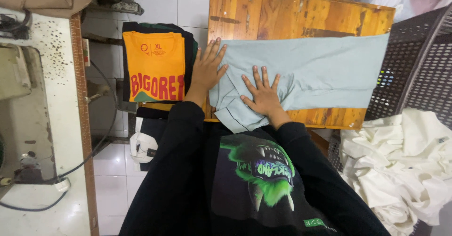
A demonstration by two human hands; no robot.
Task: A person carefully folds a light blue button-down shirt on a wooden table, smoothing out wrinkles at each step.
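A pale blue-green garment lies spread across a wooden board, partly folded lengthwise. My left hand presses flat on the garment's left end, fingers spread, at the board's left edge. My right hand lies flat on the garment near its front edge, fingers apart. Neither hand grips anything. My black sleeves and a black shirt with a green print fill the foreground.
A stack of folded shirts with an orange one on top sits left of the board. A sewing machine table with cables stands at far left. A black perforated basket and a pile of white cloth are at right.
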